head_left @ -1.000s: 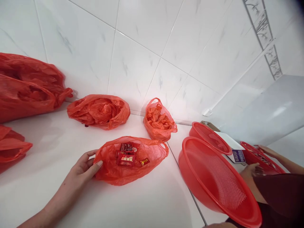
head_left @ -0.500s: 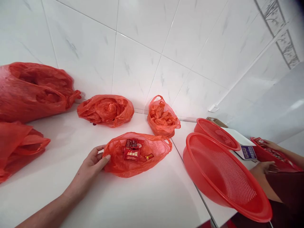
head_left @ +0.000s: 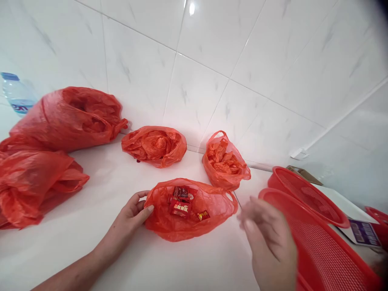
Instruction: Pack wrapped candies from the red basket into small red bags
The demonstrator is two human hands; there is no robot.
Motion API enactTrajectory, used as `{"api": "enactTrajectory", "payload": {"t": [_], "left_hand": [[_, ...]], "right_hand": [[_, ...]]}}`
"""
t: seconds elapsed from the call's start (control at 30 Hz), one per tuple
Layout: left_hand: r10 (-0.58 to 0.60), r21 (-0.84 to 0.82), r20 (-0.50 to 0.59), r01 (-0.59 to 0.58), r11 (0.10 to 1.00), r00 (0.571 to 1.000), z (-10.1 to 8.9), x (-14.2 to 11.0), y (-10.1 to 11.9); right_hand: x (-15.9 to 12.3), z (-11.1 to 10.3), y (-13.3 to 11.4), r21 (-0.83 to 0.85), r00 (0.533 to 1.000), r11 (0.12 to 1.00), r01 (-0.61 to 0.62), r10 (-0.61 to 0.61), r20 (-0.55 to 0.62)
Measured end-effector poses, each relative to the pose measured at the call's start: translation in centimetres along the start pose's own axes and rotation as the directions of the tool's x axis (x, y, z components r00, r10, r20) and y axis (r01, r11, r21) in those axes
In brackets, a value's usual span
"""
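A thin red plastic bag [head_left: 190, 232] lies open on the white table, with a few small wrapped snacks inside. One is a red packet [head_left: 180, 208] with pale lettering; behind it lie darker red packets [head_left: 181, 192], and a small yellow-and-red sweet [head_left: 203, 215] sits to the right. My left hand [head_left: 135, 213] pinches the bag's left rim between thumb and fingers. My right hand [head_left: 269, 238] hovers just right of the bag's handle end, in front of a red basket. Its half-curled fingers are smeared by motion, and nothing can be made out in them.
Two red mesh baskets [head_left: 327, 242] [head_left: 306, 190] stand at the right, beside a scale [head_left: 363, 232]. Red bags of crumpled plastic [head_left: 154, 146] [head_left: 226, 161] sit against the tiled wall. Larger red bags [head_left: 75, 117] [head_left: 39, 182] and a water bottle [head_left: 18, 95] are at the left.
My right hand has come into view at the right of the bag. The view has swung left, so everything sits further right and the bottle shows. My left hand keeps its grip.
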State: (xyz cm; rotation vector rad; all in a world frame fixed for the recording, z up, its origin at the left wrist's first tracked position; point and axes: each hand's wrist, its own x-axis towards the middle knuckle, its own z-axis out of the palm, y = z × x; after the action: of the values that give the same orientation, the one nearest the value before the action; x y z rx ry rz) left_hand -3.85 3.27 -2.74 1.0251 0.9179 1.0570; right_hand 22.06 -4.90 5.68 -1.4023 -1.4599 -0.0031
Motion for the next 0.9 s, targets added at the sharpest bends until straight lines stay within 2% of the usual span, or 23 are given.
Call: {"api": "enactTrajectory", "payload": {"t": [0.07,0.13,0.2,0.3,0.37,0.43,0.53,0.6,0.67,0.77,0.83,0.9], "left_hand": [[0.008,-0.001,-0.002,-0.008,1.0,1.0,0.1,-0.1,0.1],[0.009,-0.004,-0.005,-0.009,1.0,1.0,0.1,-0.1,0.1],[0.002,-0.004,-0.007,-0.002,1.0,1.0,0.0,0.0,0.0],[-0.004,0.008,0.017,0.004,1.0,1.0,-0.2,0.3,-0.4],[0.014,0.054,0.006,-0.014,0.998,1.0,-0.4,0.5,-0.7],[0.039,0.142,-0.067,-0.029,0.989,0.997,-0.3,0.6,-0.9],[0.041,0.195,-0.176,-0.006,0.981,0.983,0.3,0.7,-0.7],[0.015,0.107,-0.124,-0.001,0.994,0.992,1.0,0.9,-0.2],[-0.032,0.005,-0.008,0.032,0.999,0.999,2.0,1.4,0.4],[-0.074,-0.045,0.107,0.079,0.996,0.992,3.4,2.5,1.7],[-0.007,-0.055,0.114,0.014,0.998,0.993,4.1,3.2,3.0],[0.117,-0.067,0.066,-0.113,0.991,0.991,4.3,3.7,4.6]], "right_hand": [[2.0,2.0,3.5,-0.049,0.986,0.986,-0.157,0.154,-0.057],[3.1,3.6,6.7,-0.094,0.964,0.96,-0.263,0.258,-0.058],[3.3,4.9,9.1,-0.092,0.947,0.943,-0.32,0.32,-0.011],[2.4,6.4,11.0,-0.026,0.917,0.923,-0.383,0.383,0.112],[1.5,7.1,11.5,0.046,0.884,0.902,-0.43,0.41,0.223],[0.8,7.5,11.7,0.111,0.849,0.879,-0.464,0.405,0.34],[0.2,8.1,11.9,0.16,0.818,0.855,-0.494,0.393,0.42],[0.0,8.7,11.9,0.189,0.82,0.844,-0.503,0.396,0.413],[0.0,9.4,11.5,0.223,0.83,0.84,-0.496,0.382,0.407],[0.2,9.9,10.4,0.29,0.824,0.816,-0.5,0.345,0.449],[0.7,9.4,9.7,0.332,0.815,0.786,-0.521,0.344,0.466],[1.6,8.2,9.1,0.368,0.834,0.772,-0.519,0.361,0.418]]}}
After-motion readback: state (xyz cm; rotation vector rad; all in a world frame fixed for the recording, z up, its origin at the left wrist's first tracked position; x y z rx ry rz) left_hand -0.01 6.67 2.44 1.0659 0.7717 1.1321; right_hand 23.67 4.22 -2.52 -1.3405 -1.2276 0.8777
